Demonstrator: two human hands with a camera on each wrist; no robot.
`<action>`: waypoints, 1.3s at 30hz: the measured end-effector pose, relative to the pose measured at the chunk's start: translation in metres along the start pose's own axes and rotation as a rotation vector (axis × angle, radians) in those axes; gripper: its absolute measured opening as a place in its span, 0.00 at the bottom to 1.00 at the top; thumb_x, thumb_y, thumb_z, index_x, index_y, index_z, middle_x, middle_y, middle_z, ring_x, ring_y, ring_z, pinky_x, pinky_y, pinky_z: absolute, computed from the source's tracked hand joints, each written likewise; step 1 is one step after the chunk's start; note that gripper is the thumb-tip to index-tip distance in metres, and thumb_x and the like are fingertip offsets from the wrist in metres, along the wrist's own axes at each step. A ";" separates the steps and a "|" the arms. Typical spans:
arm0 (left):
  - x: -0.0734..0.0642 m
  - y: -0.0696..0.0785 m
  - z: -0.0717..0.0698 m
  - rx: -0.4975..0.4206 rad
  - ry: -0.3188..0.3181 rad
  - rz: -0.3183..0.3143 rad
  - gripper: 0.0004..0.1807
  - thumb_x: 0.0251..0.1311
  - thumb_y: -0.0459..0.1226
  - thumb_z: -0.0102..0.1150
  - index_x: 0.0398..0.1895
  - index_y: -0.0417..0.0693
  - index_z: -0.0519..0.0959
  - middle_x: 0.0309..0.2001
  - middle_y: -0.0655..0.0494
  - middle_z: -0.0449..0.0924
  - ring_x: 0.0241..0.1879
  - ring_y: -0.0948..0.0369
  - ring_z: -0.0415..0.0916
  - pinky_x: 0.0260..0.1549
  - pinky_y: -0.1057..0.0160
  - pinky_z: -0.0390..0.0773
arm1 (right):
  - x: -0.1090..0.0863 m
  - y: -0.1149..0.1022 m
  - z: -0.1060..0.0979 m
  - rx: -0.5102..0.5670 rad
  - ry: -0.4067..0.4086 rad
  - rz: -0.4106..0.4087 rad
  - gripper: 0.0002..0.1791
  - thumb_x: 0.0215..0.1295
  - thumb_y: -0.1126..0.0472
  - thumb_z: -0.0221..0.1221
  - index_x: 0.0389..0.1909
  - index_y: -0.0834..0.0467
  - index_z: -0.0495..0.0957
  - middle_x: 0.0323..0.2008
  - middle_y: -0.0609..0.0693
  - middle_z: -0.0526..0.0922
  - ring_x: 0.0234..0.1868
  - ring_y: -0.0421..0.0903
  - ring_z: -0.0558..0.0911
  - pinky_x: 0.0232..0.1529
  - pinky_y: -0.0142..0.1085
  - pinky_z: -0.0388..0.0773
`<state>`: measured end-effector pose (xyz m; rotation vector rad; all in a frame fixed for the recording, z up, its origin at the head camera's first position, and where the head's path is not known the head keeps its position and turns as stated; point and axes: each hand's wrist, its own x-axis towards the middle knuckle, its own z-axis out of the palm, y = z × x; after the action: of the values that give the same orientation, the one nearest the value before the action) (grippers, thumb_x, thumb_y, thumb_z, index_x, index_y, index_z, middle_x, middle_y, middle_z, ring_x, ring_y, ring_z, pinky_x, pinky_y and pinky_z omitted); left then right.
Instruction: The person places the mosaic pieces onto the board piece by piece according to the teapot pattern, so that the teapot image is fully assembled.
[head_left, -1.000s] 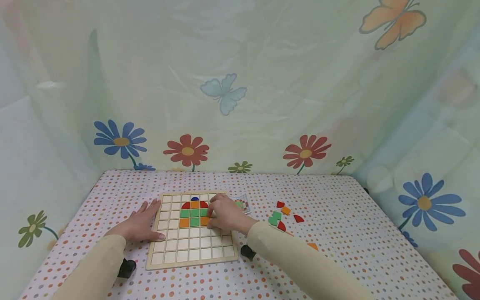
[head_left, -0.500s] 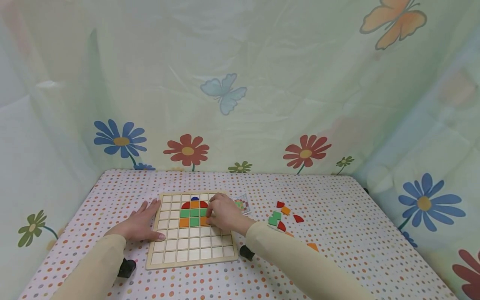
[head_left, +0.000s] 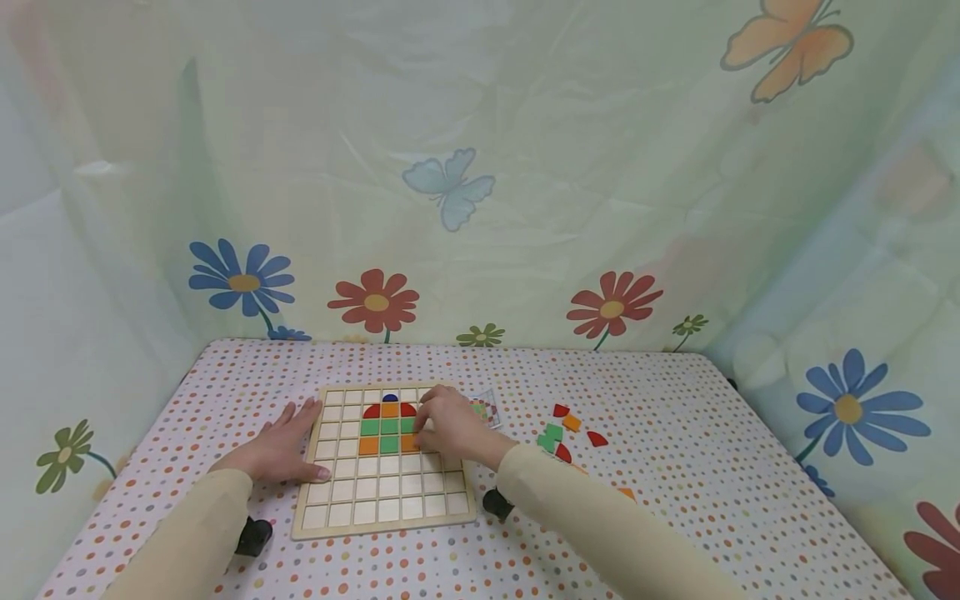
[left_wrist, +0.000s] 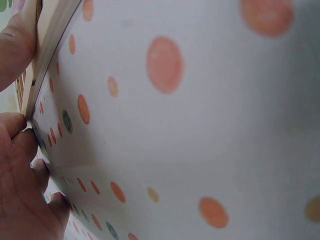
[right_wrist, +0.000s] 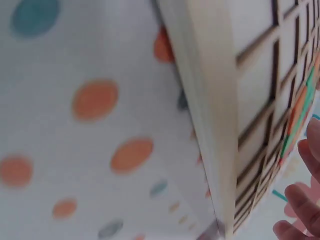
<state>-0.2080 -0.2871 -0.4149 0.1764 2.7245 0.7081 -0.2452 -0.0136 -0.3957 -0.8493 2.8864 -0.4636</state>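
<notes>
A wooden grid board [head_left: 384, 528] lies on the dotted table, with coloured tiles in its upper middle cells. A blue half-round tile [head_left: 390, 398] tops red corner tiles, green squares [head_left: 389, 426] and orange squares [head_left: 370, 445]. My left hand [head_left: 279, 451] rests spread along the board's left edge, thumb over the frame; the left wrist view shows its fingers [left_wrist: 20, 175] against that edge. Over the right part of the board, my right hand [head_left: 452, 423] has its fingertips at the right orange tile [head_left: 408, 442]. Loosely bent fingers [right_wrist: 302, 202] show in the right wrist view.
A printed pattern card [head_left: 490, 407] lies partly behind my right hand. Loose red, orange and green pieces [head_left: 553, 432] are scattered to the right, some near the right sleeve [head_left: 585, 508]. A flower-printed curtain [head_left: 525, 208] stands behind the table.
My right hand shifts very slightly at the right orange tile, its fingertips lifting a little. My left hand and the board stay in place.
</notes>
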 end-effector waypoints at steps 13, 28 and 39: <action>0.000 -0.001 -0.001 0.003 -0.006 0.017 0.64 0.52 0.49 0.78 0.79 0.28 0.46 0.80 0.27 0.40 0.79 0.29 0.33 0.75 0.28 0.41 | -0.033 0.034 -0.033 0.162 -0.001 0.059 0.05 0.66 0.62 0.67 0.39 0.58 0.88 0.64 0.60 0.78 0.69 0.59 0.74 0.68 0.53 0.76; 0.002 -0.004 0.002 0.003 0.005 0.019 0.64 0.51 0.49 0.78 0.79 0.28 0.46 0.80 0.27 0.40 0.79 0.29 0.32 0.75 0.27 0.41 | -0.094 0.098 -0.056 0.124 0.061 0.242 0.03 0.67 0.61 0.67 0.39 0.54 0.87 0.64 0.60 0.78 0.68 0.63 0.75 0.66 0.59 0.75; 0.000 -0.004 0.002 0.006 -0.002 0.017 0.65 0.51 0.49 0.78 0.79 0.27 0.46 0.80 0.27 0.40 0.79 0.29 0.32 0.75 0.28 0.41 | -0.126 0.124 -0.052 0.136 0.097 0.320 0.03 0.65 0.62 0.68 0.38 0.53 0.87 0.63 0.60 0.78 0.66 0.64 0.75 0.64 0.60 0.77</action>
<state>-0.2077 -0.2892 -0.4183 0.2021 2.7264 0.7041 -0.2119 0.1675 -0.3848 -0.3443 2.9572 -0.6697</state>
